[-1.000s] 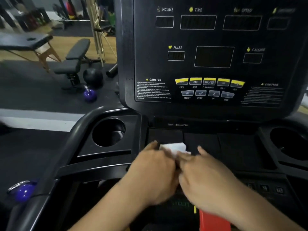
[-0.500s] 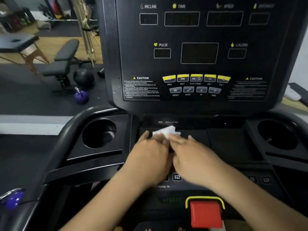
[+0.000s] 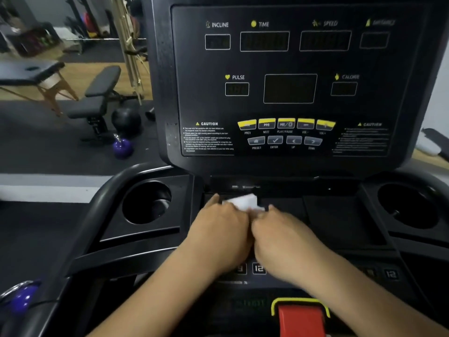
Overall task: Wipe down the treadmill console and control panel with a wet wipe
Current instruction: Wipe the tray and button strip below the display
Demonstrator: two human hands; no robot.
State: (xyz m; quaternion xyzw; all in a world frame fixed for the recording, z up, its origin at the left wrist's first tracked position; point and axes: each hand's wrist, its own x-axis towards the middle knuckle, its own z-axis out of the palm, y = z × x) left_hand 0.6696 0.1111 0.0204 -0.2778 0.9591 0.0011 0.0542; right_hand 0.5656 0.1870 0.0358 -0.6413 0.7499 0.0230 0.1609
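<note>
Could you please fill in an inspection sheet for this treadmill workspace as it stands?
Surface: black console tray below the unlit control panel.
Job's things: white wet wipe over the tray's left part.
Clutter: nothing seen.
Hands: left hand and right hand side by side, both pinching the wipe.
Cables: nothing seen.
Surroundings: weight bench, black ball, purple kettlebell and massage table to the left.

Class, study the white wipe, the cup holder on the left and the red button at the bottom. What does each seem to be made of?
The wipe: soft, thin white cloth or paper; it bunches and folds.
The cup holder: moulded hard black plastic, matt; smooth rounded rim with dull highlights.
The button: likely red plastic, smooth, even colour; blur leaves the finish open.
</note>
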